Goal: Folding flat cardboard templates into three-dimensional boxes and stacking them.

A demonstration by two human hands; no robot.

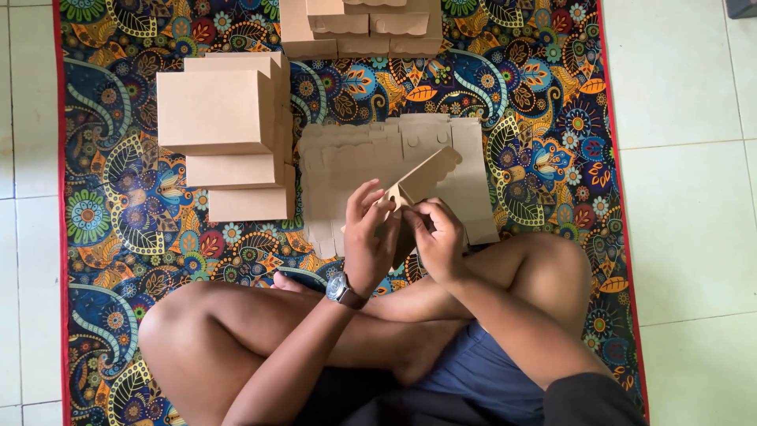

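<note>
Seated figure folding a flat brown cardboard blank (416, 189) into box form, seen from the head camera. The blank is held just above the crossed legs, over the near middle of the patterned mat (544, 118), one scalloped flap raised and angled away from the body. The left hand (369, 237), with a wristwatch at the wrist, grips the blank's left side with fingers curled round it; the right hand (438, 237) pinches a small tab or corner between thumb and fingertips. The step in hand appears to be the creasing and tucking of a flap; the next move probably calls for holding the panel steady with one hand while the other presses the tab into its slot, without tearing the edge. Directly beyond the hands lies a stack of unfolded blanks (355, 158), pale brown with scalloped edges, at the mat's centre. Toward the mat's left edge stands a pile of finished boxes (217, 110), plain brown and rectangular, stepped one upon another. At the far edge rests a second group of boxes (359, 31) with scalloped lids. No labels or print can be made out. White floor tiles (686, 197) border the mat.
</note>
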